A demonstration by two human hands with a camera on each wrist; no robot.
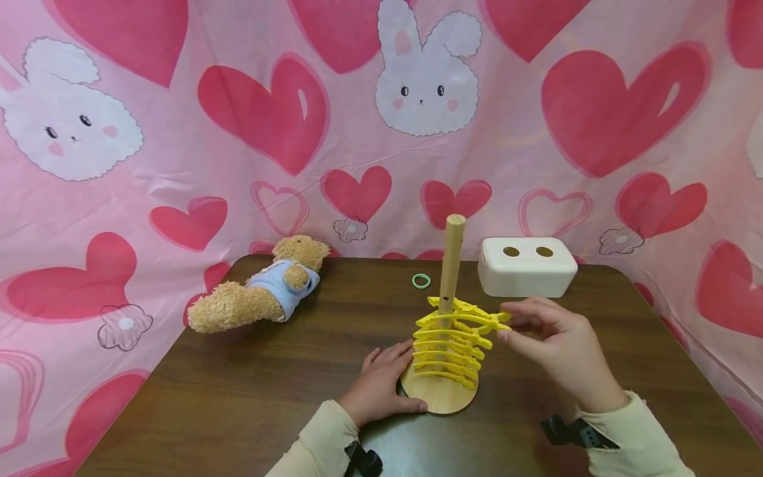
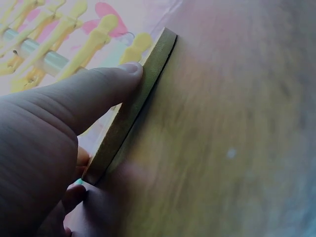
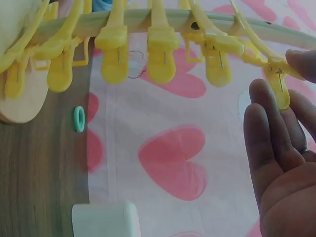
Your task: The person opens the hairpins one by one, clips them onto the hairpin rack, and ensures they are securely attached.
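A light wooden post [image 1: 451, 265] rises from a round wooden base [image 1: 444, 399]. Several yellow clip hangers [image 1: 448, 356] are stacked one above another around the post, their spring clips [image 3: 163, 59] showing in the right wrist view. My right hand [image 1: 563, 344] pinches the clip end of an upper yellow clip hanger [image 1: 465, 318] between thumb and fingers, right of the post. Low at the left, my left hand [image 1: 384, 387] rests against the base, its thumb [image 2: 111, 81] lying on the rim and its outstretched fingers along the left side.
A teddy bear [image 1: 280, 289] in a blue shirt lies at the back left. Behind the post are a small green ring [image 1: 420, 281] and a white box [image 1: 527, 275] with two round holes. The dark wooden table [image 1: 334, 338] meets a pink heart-patterned cloth [image 1: 357, 146].
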